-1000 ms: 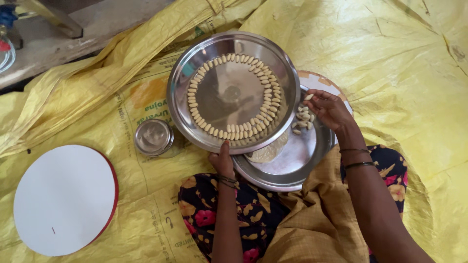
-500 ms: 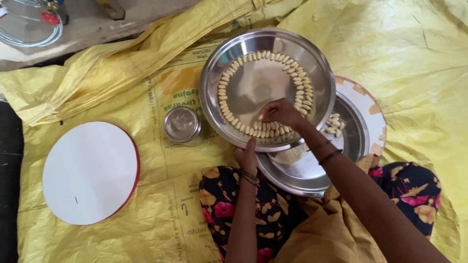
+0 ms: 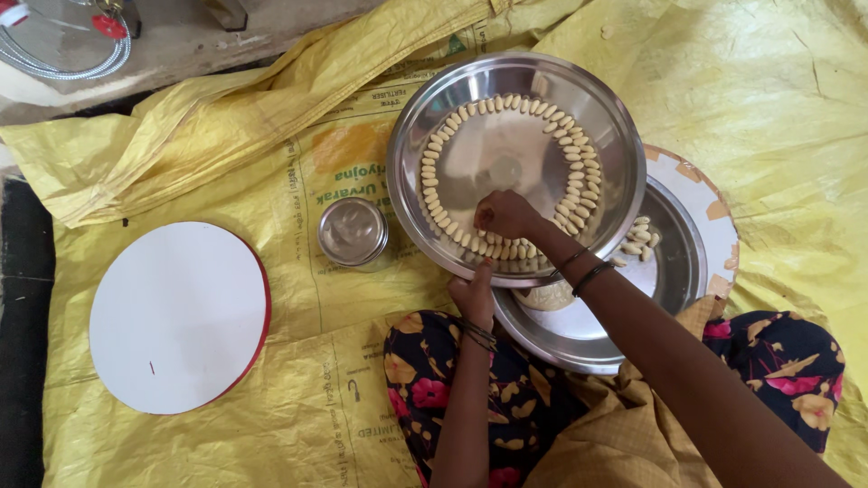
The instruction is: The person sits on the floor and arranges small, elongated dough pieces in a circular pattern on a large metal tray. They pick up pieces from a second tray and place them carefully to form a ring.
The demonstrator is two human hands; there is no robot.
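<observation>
Dough pieces [image 3: 579, 185], small and pale, lie in a ring round the floor of the steel plate [image 3: 425, 136] that we are working on. Our left hand [image 3: 473, 294] grips this plate's near rim, thumb over the edge, fingers closed on the metal. Just beyond it our right hand [image 3: 506, 214] rests inside the plate with its fingertips pinched together low on the ring's near arc; whether they hold a piece we cannot tell. We judge these pieces light, soft and easy to dent, so they are best taken by the sides with two fingertips and little pressure. To the right of our right wrist, a second steel plate [image 3: 678, 271] lies partly under the first and carries a small heap of spare pieces [image 3: 637, 237]. Left of our fingers stands a small steel bowl [image 3: 353, 233], farther left a white round board [image 3: 176, 316], all on yellow sacking [image 3: 778, 99].
</observation>
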